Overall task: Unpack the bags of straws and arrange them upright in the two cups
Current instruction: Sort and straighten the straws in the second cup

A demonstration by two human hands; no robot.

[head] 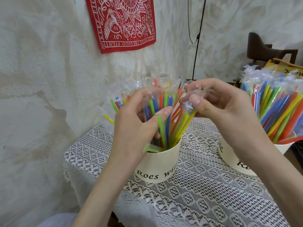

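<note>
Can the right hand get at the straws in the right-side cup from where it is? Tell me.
Probably yes. The right hand now pinches clear wrapping over the middle cup, but nothing stands between it and the wrapped straws in the right cup; it must let go first.

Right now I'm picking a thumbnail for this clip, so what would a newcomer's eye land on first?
Probably the bright wrapped straws fanning out of the middle cream cup, with the left hand and right hand pinching them. Next, the fuller bunch of straws at the right edge, and the red bandana on the wall.
</note>
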